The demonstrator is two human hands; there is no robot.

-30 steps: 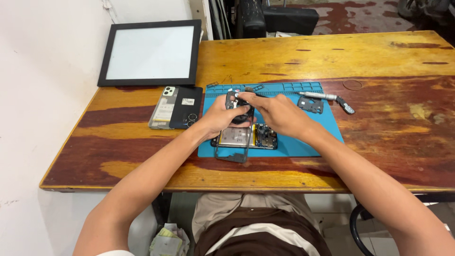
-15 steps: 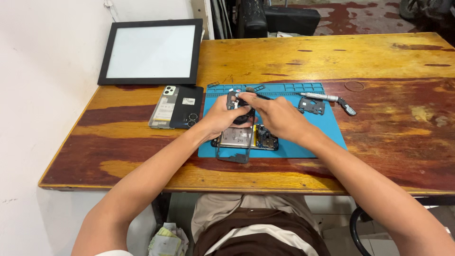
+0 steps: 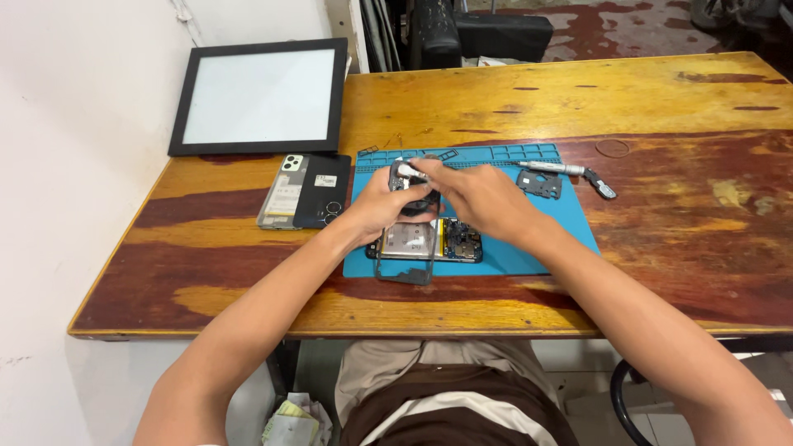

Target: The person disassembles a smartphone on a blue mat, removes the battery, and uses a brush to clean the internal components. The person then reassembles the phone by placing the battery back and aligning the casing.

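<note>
Only 1 view exists, from a camera worn on the person's head. It looks steeply down and forward over the red-and-yellow varnished wooden table [image 3: 661, 248], close above both forearms (the lap shows at the bottom edge), with the white wall [image 3: 58, 165] at the left.

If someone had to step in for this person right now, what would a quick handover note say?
Left hand: holds a small dark phone part above the blue mat.
Right hand: fingers pinch at the top of that same part; I cannot tell whether they hold a tool.
Opened phone: lies on the mat under the hands, insides exposed.
Second phone: back up, left of the mat.
Screwdriver and a loose dark plate: on the mat's right side.
Done: phone opened, part lifted out. Left: phone not yet closed.
</note>
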